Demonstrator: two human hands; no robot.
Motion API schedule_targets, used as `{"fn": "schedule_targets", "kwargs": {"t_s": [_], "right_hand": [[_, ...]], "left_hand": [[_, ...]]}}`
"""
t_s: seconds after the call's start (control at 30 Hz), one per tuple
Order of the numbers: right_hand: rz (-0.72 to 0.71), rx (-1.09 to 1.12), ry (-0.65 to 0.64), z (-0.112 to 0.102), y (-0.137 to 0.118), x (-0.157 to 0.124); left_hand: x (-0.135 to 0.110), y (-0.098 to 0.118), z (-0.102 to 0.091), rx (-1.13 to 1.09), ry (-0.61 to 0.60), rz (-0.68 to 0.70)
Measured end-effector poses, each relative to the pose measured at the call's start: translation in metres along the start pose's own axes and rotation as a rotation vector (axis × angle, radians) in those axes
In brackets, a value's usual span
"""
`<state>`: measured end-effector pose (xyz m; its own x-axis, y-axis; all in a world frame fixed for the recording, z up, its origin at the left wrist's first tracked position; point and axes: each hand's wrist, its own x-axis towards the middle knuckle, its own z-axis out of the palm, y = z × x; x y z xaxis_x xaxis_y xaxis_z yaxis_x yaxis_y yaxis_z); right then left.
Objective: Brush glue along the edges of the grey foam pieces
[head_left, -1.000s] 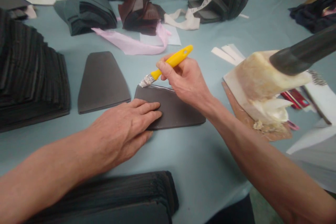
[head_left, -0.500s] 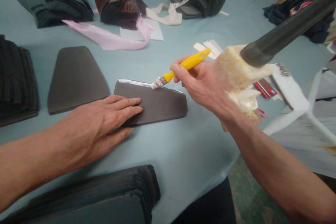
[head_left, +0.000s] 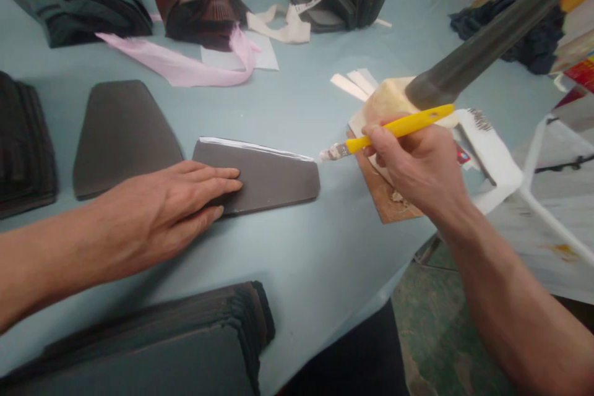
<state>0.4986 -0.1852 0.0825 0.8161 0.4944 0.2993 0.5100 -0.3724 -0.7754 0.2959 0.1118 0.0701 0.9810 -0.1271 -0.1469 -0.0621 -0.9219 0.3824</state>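
Observation:
Flat on the table lies a dark grey tapered panel (head_left: 273,179), with a wet white strip of what looks like glue along its far edge. My left hand (head_left: 185,192) rests on the panel's left part, fingers stretched out. My right hand (head_left: 413,161) grips a yellow-handled brush (head_left: 399,127). White paste coats the bristles, which are just past the right end of the white strip. A second grey panel (head_left: 125,136) lies to the left, partly behind my left hand.
Stacks of dark pieces stand at the left (head_left: 23,142) and near front (head_left: 185,346). A pink cloth strip (head_left: 180,71) and dark bundles lie at the back. On the right are a pale block (head_left: 387,96) with a dark pole, a brown board (head_left: 385,201) and a white frame (head_left: 501,161).
My right hand has moved the brush rightward along the panel's far edge and past its right corner. The white strip now looks more even toward the right. My left hand stays on the panel.

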Motion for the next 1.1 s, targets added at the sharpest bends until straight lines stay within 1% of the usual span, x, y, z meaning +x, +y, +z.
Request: {"fn": "schedule_targets", "kwargs": {"t_s": [0.07,0.13,0.23,0.27,0.33,0.43,0.53,0.7,0.87,0.97,1.1], "right_hand": [[-0.027,0.0,0.064,0.003,-0.014,-0.006],[-0.047,0.025,0.077,0.014,-0.03,-0.013],[-0.057,0.119,0.017,0.038,-0.05,-0.024],[-0.063,0.153,-0.005,0.047,-0.055,-0.027],[-0.09,0.216,-0.062,0.066,-0.064,-0.032],[-0.113,0.297,-0.165,0.088,-0.072,-0.036],[-0.133,0.293,-0.226,0.103,-0.078,-0.038],[-0.201,0.256,-0.263,0.116,-0.078,-0.043],[-0.171,0.301,-0.302,0.124,-0.068,-0.047],[-0.161,0.308,-0.315,0.123,-0.064,-0.048],[-0.192,0.284,-0.314,0.112,-0.062,-0.046]], "left_hand": [[0.005,-0.003,-0.006,-0.058,-0.002,-0.04],[0.013,-0.005,-0.014,-0.123,-0.025,-0.096],[0.026,-0.009,-0.027,-0.279,-0.074,-0.134],[0.029,-0.01,-0.03,-0.332,-0.072,-0.15],[0.034,-0.011,-0.036,-0.399,-0.093,-0.208],[0.034,-0.011,-0.039,-0.491,-0.094,-0.256],[0.031,-0.009,-0.038,-0.529,-0.101,-0.254],[0.031,-0.006,-0.037,-0.533,-0.099,-0.237],[0.033,0.001,-0.039,-0.508,-0.085,-0.296],[0.032,0.001,-0.038,-0.502,-0.084,-0.311],[0.03,-0.007,-0.035,-0.489,-0.081,-0.303]]}}
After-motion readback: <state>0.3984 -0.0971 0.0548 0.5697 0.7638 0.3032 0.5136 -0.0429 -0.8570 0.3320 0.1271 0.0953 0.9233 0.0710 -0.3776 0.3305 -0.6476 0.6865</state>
